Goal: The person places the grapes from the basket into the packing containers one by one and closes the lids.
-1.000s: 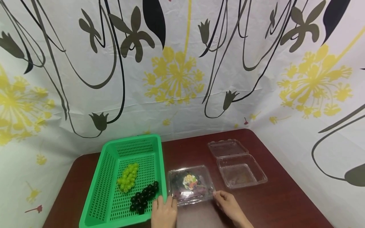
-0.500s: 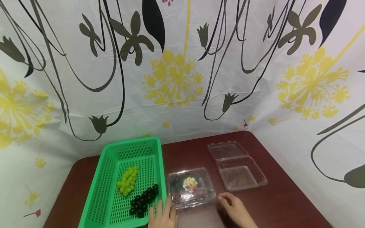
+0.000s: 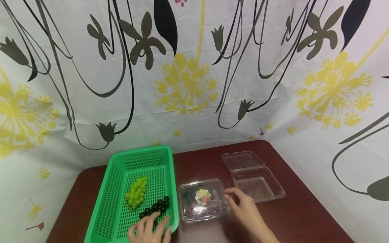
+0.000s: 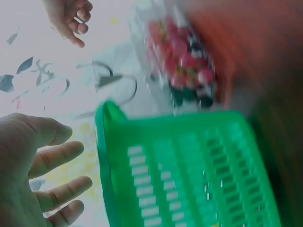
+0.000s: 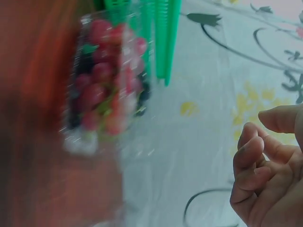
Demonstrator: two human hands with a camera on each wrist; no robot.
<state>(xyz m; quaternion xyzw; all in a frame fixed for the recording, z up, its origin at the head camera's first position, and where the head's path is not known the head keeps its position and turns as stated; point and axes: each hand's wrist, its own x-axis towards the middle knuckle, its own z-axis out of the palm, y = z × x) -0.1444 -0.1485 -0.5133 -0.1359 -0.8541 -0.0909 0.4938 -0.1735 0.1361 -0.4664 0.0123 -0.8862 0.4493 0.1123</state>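
A closed clear plastic box with a round fruit sticker lies on the table; the wrist views show red and dark grapes inside. My right hand is at its right side, fingers loosely bent, holding nothing in the right wrist view. Left of the box is a green plastic basket with a bunch of green grapes and a bunch of black grapes. Over the basket's front, near the black grapes, my left hand has its fingers spread and partly covers that bunch. The left wrist view shows it gripping nothing.
An open clear plastic box, its lid folded back, stands at the right rear of the dark red table. A patterned cloth hangs behind the table and along its sides.
My left hand has moved left from the basket's front right corner to over the black grapes. My right hand drew back from the closed box's corner, then rose along its right side.
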